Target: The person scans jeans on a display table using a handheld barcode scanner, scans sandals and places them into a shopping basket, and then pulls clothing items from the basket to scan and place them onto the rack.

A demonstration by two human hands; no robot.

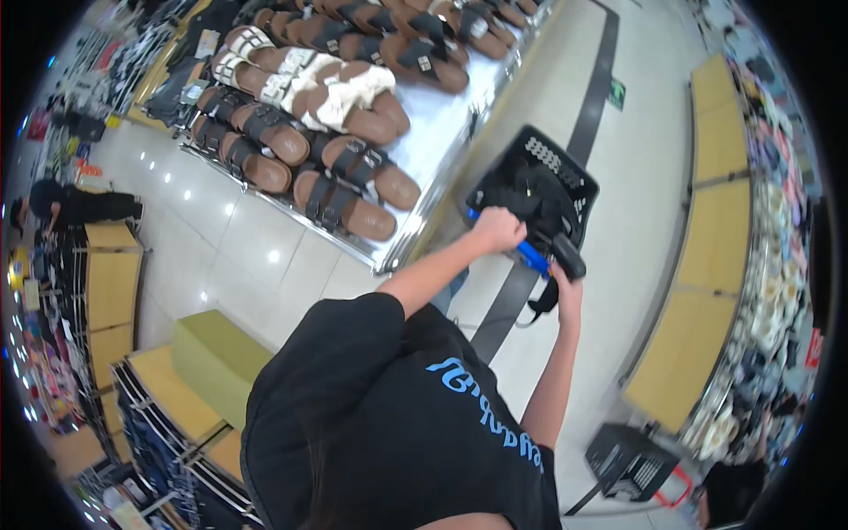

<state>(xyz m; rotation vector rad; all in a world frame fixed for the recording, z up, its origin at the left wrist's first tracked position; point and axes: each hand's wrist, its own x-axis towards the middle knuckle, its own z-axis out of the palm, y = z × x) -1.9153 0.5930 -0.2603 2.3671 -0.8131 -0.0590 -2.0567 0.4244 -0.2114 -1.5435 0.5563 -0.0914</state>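
Observation:
A black basket cart with a blue handle bar stands in the aisle in front of me. My left hand is closed round the left part of that bar. At its right end my right hand is curled, partly hidden behind a dark rounded object that I cannot identify; a black strap hangs beside it. The right fingers seem to wrap the handle, though they show only in part. Inside the basket lies a dark bundle, perhaps a bag or cloth.
Left of the cart is a metal-edged display table with rows of sandals. Wooden shelving lines the right side. Another black basket is on the floor at lower right. A green block and two people are farther off.

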